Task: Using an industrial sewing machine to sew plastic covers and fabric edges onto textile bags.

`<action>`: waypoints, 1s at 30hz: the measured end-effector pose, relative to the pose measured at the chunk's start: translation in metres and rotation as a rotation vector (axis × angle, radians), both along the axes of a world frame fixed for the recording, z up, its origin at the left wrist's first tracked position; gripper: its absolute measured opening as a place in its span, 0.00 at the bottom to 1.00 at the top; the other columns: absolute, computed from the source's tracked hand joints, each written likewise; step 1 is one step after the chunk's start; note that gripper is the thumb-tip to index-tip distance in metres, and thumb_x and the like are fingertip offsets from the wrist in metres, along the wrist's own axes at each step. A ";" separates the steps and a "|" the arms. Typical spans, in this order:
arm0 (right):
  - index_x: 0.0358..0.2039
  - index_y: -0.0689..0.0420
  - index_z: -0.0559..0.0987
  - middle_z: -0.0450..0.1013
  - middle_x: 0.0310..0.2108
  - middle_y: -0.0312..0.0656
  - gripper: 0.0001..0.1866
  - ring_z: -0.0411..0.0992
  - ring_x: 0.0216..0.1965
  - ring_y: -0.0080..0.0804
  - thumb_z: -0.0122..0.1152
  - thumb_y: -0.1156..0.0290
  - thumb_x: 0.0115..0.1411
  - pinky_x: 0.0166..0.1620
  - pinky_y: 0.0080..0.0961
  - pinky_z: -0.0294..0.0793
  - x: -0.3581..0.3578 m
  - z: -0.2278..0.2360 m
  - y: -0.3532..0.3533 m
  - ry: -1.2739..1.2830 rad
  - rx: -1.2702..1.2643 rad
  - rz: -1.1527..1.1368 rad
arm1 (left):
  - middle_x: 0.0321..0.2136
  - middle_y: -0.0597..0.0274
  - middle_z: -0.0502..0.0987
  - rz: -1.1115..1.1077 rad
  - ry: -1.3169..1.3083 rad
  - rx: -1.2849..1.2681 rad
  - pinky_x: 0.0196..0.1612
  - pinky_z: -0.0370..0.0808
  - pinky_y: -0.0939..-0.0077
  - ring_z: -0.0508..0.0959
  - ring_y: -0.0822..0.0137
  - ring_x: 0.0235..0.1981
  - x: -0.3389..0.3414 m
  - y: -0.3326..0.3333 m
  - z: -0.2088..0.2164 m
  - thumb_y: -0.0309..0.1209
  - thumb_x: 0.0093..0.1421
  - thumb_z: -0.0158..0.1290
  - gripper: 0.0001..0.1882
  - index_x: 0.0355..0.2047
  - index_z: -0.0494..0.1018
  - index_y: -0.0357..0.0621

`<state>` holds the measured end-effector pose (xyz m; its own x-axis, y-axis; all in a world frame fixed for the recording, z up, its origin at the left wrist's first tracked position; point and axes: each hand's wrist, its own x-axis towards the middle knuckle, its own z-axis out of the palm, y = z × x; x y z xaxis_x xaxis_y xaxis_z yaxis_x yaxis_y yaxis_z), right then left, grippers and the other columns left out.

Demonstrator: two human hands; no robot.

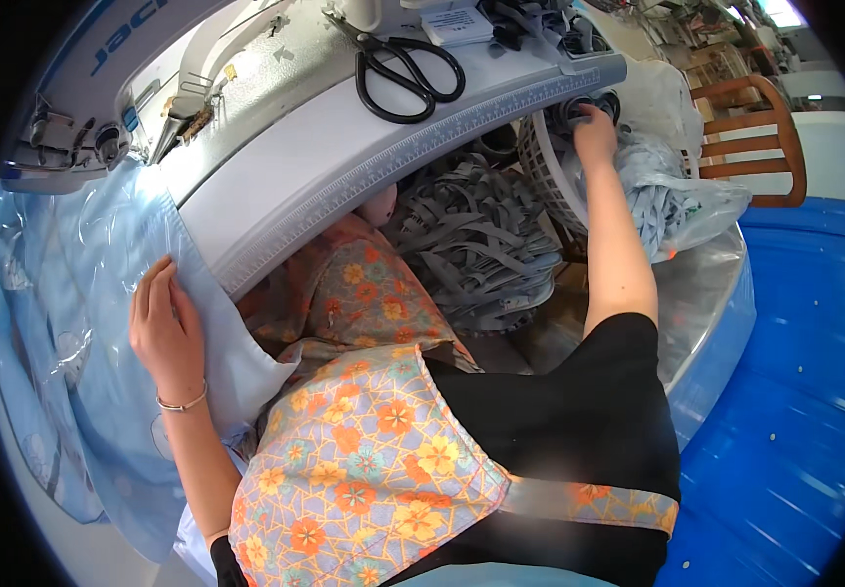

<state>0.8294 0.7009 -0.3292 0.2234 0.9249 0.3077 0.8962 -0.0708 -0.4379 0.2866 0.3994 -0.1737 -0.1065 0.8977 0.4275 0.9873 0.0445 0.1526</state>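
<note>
My left hand (163, 318) lies on a light blue cloth (75, 303) at the left, its fingers stretched out and slightly bent, gripping nothing. The cloth drapes down off the sewing machine table (276, 181). At the far right my arm stretches out, and my right hand (595, 135) is at the top of a white plastic basket (545, 176). Its fingers curl in on dark grey coiled pieces (571, 110); their tips are partly hidden, so what exactly they pinch does not show.
Black-handled scissors (408, 83) lie on the table. The machine needle area (173, 122) is at the left. Below the table edge sits a heap of grey straps (476, 230). A plastic bag of pale strips (667, 186), a wooden chair (755, 142) and blue sheeting (784, 391) are at the right.
</note>
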 end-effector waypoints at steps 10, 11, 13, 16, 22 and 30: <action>0.36 0.59 0.82 0.75 0.38 0.48 0.13 0.73 0.42 0.49 0.62 0.65 0.53 0.44 0.38 0.72 -0.001 0.051 -0.039 -0.208 -0.083 0.042 | 0.41 0.56 0.80 0.023 -0.032 0.037 0.42 0.76 0.67 0.79 0.56 0.40 -0.001 0.005 -0.006 0.19 0.57 0.50 0.08 0.37 0.76 0.36; 0.34 0.59 0.82 0.76 0.36 0.48 0.13 0.73 0.41 0.49 0.63 0.64 0.53 0.42 0.38 0.72 0.000 0.057 -0.045 -0.186 -0.044 0.035 | 0.41 0.56 0.80 0.007 -0.033 0.034 0.42 0.76 0.67 0.79 0.56 0.40 -0.002 0.006 -0.006 0.19 0.57 0.50 0.08 0.37 0.76 0.36; 0.36 0.60 0.82 0.78 0.34 0.44 0.14 0.75 0.35 0.41 0.64 0.63 0.55 0.39 0.33 0.72 0.001 0.070 -0.057 -0.170 0.060 0.066 | 0.41 0.57 0.80 0.042 -0.046 0.037 0.41 0.76 0.66 0.79 0.56 0.39 -0.002 0.006 -0.007 0.19 0.56 0.51 0.08 0.36 0.76 0.37; 0.38 0.62 0.80 0.79 0.39 0.41 0.12 0.74 0.34 0.22 0.60 0.66 0.62 0.37 0.24 0.71 -0.039 0.108 -0.076 0.415 0.197 0.029 | 0.40 0.57 0.80 0.038 -0.055 0.037 0.41 0.76 0.66 0.79 0.56 0.39 -0.006 -0.003 0.001 0.19 0.55 0.51 0.09 0.36 0.77 0.38; 0.42 0.65 0.78 0.78 0.45 0.43 0.09 0.76 0.41 0.31 0.53 0.77 0.64 0.47 0.25 0.74 -0.252 0.174 -0.112 0.231 0.480 0.708 | 0.32 0.54 0.78 0.022 -0.415 0.046 0.37 0.74 0.70 0.78 0.53 0.31 -0.020 0.010 0.034 0.19 0.56 0.49 0.07 0.34 0.75 0.37; 0.40 0.62 0.77 0.75 0.42 0.49 0.13 0.73 0.42 0.47 0.50 0.76 0.55 0.47 0.40 0.72 -0.496 0.095 -0.247 0.605 0.173 1.919 | 0.31 0.53 0.76 -0.220 -0.191 -0.320 0.36 0.74 0.60 0.76 0.47 0.33 -0.029 0.025 0.070 0.22 0.51 0.49 0.06 0.30 0.73 0.37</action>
